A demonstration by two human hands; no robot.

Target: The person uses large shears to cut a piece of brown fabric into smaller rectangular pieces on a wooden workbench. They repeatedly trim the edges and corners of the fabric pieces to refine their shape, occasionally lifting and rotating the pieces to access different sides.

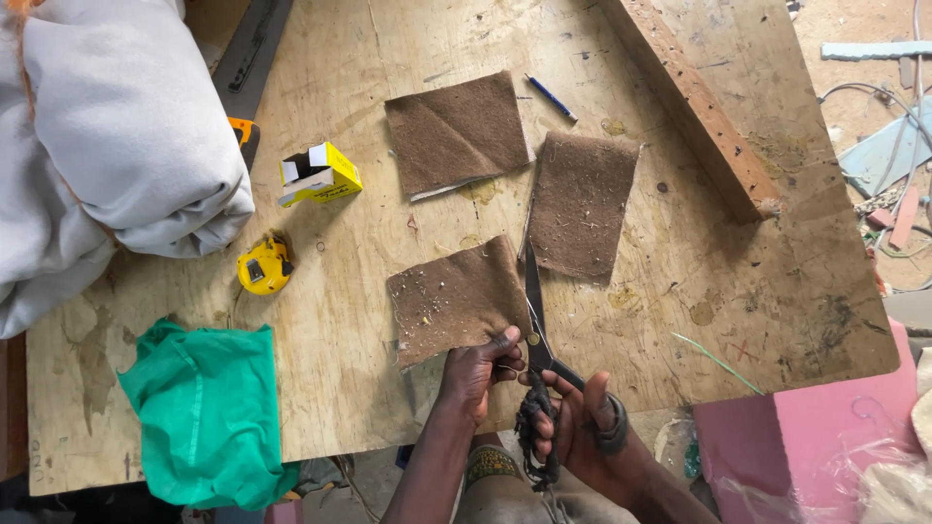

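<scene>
Scissors (537, 335) sat in the right hand (582, 427), its grip closed around their wrapped handles at the surface's (330, 388) near edge. The left hand (473, 374) pinched a brown felt piece (451, 296), blades along its right side.

Both forearms come in bare from the bottom edge, with no sleeves reaching the wrists, and the left hand (473, 374) and right hand (582, 427) wear no gloves. No watch or bracelet shows on either wrist. Between the forearms sits a patterned band of dark and yellowish cloth (492, 464), possibly part of the person's clothing, though the view is too cramped to tell.
</scene>
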